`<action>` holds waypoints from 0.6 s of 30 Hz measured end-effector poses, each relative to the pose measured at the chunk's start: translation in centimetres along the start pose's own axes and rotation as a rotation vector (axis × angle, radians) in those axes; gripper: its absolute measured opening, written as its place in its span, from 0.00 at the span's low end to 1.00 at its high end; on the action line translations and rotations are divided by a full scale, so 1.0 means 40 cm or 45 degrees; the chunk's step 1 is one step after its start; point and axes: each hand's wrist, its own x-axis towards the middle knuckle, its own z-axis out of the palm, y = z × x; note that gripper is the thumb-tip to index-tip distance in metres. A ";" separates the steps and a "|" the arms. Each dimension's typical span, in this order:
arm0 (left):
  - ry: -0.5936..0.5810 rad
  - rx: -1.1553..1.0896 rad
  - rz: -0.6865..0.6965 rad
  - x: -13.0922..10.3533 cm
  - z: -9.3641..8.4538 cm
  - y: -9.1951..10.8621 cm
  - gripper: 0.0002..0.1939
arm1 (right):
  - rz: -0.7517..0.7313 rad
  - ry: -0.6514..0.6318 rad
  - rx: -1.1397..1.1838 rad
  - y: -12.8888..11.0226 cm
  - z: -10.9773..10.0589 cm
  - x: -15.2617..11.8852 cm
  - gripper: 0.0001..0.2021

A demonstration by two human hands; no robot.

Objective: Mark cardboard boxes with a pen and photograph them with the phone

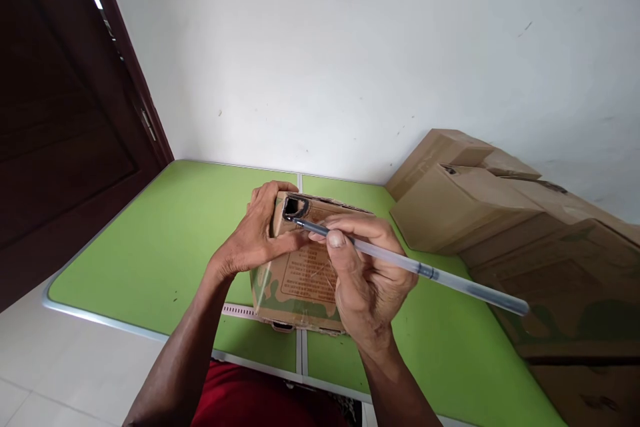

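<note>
A small cardboard box (300,307) with a green camouflage pattern and printed text sits on the green folding table. My left hand (260,227) is closed around its far left side, the thumb lying across the top. Between the thumb and fingers of my right hand (367,267) is a long translucent pen (390,253) with a dark grip. The pen's tip touches the near rim of a dark hole (291,207) at the box's far left corner. Black marks line the hole. The right hand covers part of the box's right side.
The green table (135,253) has a metal edge and a central seam. Larger cardboard boxes (445,207) are piled along the right, against the white wall (350,67). A pale pink perforated strap (239,310) sticks out beside the small box. A dark door (65,113) stands left.
</note>
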 end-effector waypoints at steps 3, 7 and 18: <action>0.006 0.007 -0.003 -0.002 -0.001 0.001 0.24 | -0.006 -0.028 -0.025 -0.003 -0.001 0.002 0.03; 0.014 0.004 -0.004 -0.006 0.000 0.002 0.23 | -0.015 -0.065 -0.041 -0.004 -0.004 0.006 0.03; 0.012 -0.026 -0.044 -0.008 -0.006 -0.006 0.26 | 0.075 0.171 0.075 0.012 -0.004 0.006 0.04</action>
